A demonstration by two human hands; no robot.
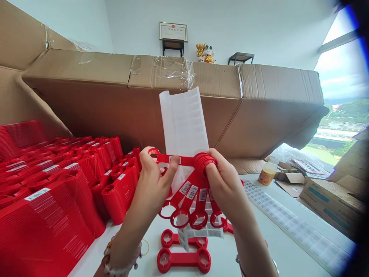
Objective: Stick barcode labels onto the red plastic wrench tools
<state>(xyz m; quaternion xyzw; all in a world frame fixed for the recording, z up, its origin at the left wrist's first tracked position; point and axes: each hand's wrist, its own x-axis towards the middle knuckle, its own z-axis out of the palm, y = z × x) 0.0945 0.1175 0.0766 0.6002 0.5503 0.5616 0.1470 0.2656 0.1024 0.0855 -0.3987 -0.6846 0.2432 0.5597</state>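
1. Our left hand (152, 181) was in a narrow pinch, with thumb and fingers holding one red plastic bar (173, 159). The bar bore a barcode label and ran crosswise above the bench (221, 261).
2. Our right hand (223, 181) was closed tightly around a bunch of red ring ends, holding the far end of that bar and four more red bars (198, 200). These four fanned downward over the bench, each with a barcode label, and the fingers hid how many rings sat in the bunch.
3. One white label backing sheet (183, 127) rose behind the bars, above the middle of the bench.
4. Two loose red bars (183, 260) lay on the bench just below the fanned four, with one white label strip (198, 232) across the upper bar.
5. At the left end of the bench stood rows of stacked red bars (52, 215), too many and too overlapped to count.
6. At the right of the bench lay one long label sheet (296, 231), and past it sat one cardboard carton (331, 204).
7. One bottle of yellow liquid (268, 172) stood at the far edge of the bench.
8. One large cardboard box (129, 104) stood beyond the bench and blocked the view of the wall behind it.
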